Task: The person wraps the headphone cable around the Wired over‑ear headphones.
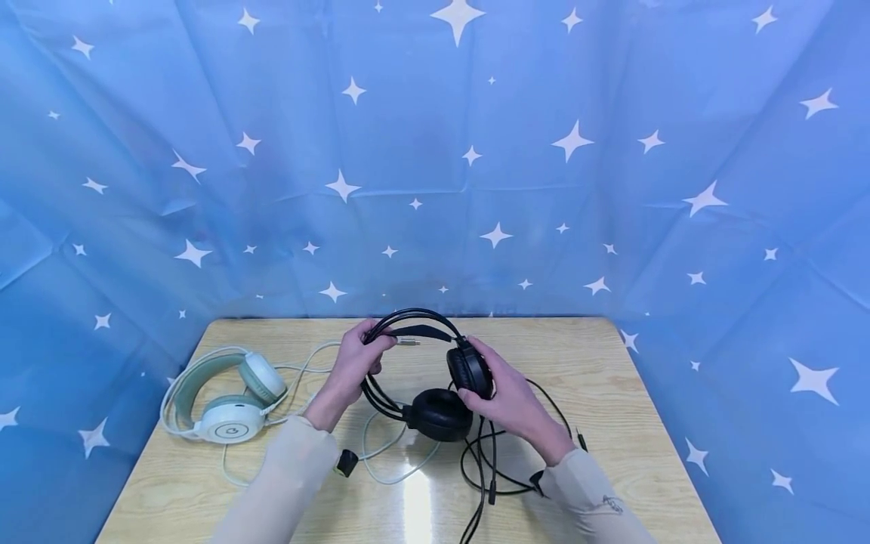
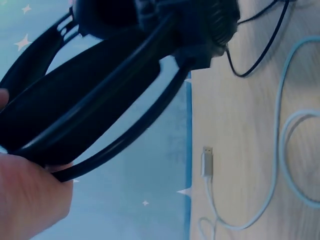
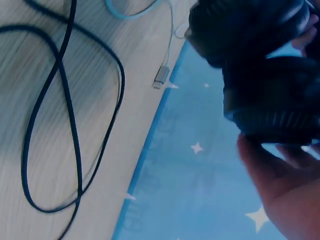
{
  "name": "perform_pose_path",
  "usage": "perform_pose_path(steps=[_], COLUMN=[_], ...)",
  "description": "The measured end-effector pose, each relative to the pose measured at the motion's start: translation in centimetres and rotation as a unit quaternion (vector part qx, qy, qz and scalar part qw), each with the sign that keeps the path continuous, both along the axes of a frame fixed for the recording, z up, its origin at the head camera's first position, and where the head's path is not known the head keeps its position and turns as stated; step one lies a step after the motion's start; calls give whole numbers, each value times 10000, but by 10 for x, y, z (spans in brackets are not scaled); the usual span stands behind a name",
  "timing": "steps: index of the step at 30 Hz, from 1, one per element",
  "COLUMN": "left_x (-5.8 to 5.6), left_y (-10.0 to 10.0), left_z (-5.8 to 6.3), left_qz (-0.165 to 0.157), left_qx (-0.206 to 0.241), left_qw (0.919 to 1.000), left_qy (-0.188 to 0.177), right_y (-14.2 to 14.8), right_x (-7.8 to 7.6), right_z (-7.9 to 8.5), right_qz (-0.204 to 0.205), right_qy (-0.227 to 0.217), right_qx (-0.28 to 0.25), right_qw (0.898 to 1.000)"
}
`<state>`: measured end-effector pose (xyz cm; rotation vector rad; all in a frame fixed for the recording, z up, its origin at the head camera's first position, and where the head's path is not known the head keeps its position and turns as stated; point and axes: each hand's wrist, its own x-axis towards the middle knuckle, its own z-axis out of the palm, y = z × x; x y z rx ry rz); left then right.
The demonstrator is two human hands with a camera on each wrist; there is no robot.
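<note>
Both hands hold a pair of black headphones (image 1: 440,415) above the middle of the table. My left hand (image 1: 351,366) grips the headband at its left side, thumb across the thin black bands. My right hand (image 1: 506,393) holds the far ear cup (image 1: 469,369) between thumb and fingers. In the right wrist view that hand's fingers (image 3: 260,165) lie against the ribbed cup (image 3: 275,110). The left wrist view shows the padded strap and bands (image 2: 95,95) running from the left hand (image 2: 32,197). A black cable (image 1: 481,461) hangs from the cups onto the table.
White and pale green headphones (image 1: 231,420) lie at the table's left, their light cable (image 1: 401,477) looping toward the middle. That cable's USB plug (image 1: 408,342) rests near the back edge. A black jack plug (image 1: 581,440) lies by the right forearm. A starry blue curtain (image 1: 435,227) surrounds the wooden table (image 1: 625,483).
</note>
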<state>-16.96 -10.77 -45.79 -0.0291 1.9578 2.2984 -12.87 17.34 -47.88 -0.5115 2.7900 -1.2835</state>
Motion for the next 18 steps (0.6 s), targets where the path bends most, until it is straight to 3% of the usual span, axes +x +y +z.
perform_pose_path(steps=[4,7,13,18], left_x=[7,11,16,16], left_y=[3,3,-4,-13], left_z=[-6,-9,-13,-16], left_qz=[218,94,-848,-1726], left_qx=[735,926,262,43], left_qw=[9970,9953,9929,9832], left_qy=[-55,-259,-786,-600], right_y=[-3,-4,1,4], right_x=[-9,-18,-26,-27], right_z=[2,1,2,7], right_qz=[-88,-113,91,280], right_qy=[-914,-1048,-585,-175], right_qx=[-754,-810,-539,-321], right_qw=[9929,9911,9968,9989])
